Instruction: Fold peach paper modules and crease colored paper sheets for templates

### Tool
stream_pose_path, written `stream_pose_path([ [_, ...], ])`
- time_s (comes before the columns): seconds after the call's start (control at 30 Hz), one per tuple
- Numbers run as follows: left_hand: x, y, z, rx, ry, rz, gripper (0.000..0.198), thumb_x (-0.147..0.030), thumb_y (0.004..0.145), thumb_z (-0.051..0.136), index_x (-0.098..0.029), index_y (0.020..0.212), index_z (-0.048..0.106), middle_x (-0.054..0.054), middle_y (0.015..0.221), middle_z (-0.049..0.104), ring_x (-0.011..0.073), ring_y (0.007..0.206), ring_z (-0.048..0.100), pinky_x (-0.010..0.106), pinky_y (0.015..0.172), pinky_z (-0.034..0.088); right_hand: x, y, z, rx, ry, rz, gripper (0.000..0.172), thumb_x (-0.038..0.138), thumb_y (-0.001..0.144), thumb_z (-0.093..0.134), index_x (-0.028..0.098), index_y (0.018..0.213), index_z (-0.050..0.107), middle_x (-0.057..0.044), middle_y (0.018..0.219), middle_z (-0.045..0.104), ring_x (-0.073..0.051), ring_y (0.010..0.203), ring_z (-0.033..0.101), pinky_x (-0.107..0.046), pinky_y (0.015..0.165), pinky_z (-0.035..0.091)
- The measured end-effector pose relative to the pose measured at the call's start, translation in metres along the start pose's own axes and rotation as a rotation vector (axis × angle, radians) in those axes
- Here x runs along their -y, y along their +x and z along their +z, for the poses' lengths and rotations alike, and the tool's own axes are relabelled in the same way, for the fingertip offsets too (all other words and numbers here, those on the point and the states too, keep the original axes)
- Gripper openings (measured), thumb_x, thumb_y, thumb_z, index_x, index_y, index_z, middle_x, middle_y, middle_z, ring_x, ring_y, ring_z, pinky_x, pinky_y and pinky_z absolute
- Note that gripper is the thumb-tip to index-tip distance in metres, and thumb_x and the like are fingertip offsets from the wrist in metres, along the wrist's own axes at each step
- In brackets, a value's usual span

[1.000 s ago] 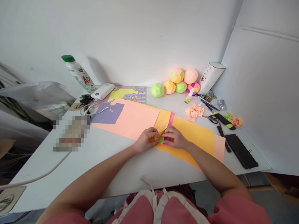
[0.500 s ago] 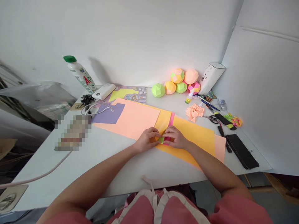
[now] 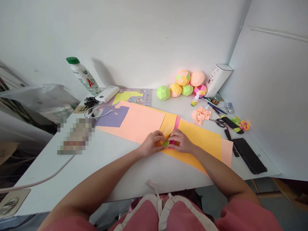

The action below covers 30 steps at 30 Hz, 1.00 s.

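Curled fingers of my left hand [image 3: 152, 143] pinch the edge of an orange paper sheet [image 3: 168, 124], part of which lifts into a curl between my hands. My right hand [image 3: 181, 140] faces it, fingertips closed on the coloured paper at the same spot. A bit of green paper [image 3: 166, 144] and some pink paper [image 3: 177, 120] show there; how the layers join is hidden by my fingers. A larger yellow-orange sheet [image 3: 202, 134] lies beneath my right hand. To the left lie a peach sheet [image 3: 144, 120] and a purple piece [image 3: 113, 117].
Several faceted paper balls [image 3: 163, 92] are at the wall. Folded peach pieces [image 3: 201, 115], a glue bottle [image 3: 195, 100], scissors [image 3: 220, 122], a utility knife [image 3: 232, 124] and a black case [image 3: 250, 156] lie right. A white bottle [image 3: 83, 77] and cable [image 3: 55, 173] are left.
My hands stay in nearly the same place. The fingers and the paper curl between them shift only very slightly.
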<state>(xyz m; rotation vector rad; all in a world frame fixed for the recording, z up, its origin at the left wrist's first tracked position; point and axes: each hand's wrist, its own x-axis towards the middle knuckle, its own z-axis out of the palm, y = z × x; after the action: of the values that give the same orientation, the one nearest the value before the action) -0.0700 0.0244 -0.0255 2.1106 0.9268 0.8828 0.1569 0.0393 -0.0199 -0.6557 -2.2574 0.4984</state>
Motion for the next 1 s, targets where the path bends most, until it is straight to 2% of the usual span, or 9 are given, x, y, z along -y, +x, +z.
stream_pose_path([
  [0.47,0.0027,-0.0003,0.0015,0.007,0.058,0.041,0.022,-0.03,0.078,0.069,-0.022,0.099,0.068,0.007,0.102,0.056,0.0161,0.084,0.06,0.029,0.069,0.053,-0.0007,-0.0003,0.0,0.012,-0.014,0.007,0.019,0.037,0.084,0.068,0.02,0.093,0.07,-0.006,0.081,0.062,-0.019,0.081,0.054,-0.038,0.072,0.052],
  [1.0,-0.0013,0.0003,-0.0014,0.01,0.033,0.041,0.019,-0.024,0.08,0.066,-0.021,0.098,0.068,0.006,0.098,0.055,0.0162,0.086,0.059,0.028,0.067,0.054,-0.0002,0.0004,-0.0003,0.0,-0.005,-0.013,0.022,0.039,0.084,0.067,0.019,0.092,0.07,-0.006,0.08,0.061,-0.019,0.08,0.053,-0.037,0.07,0.052],
])
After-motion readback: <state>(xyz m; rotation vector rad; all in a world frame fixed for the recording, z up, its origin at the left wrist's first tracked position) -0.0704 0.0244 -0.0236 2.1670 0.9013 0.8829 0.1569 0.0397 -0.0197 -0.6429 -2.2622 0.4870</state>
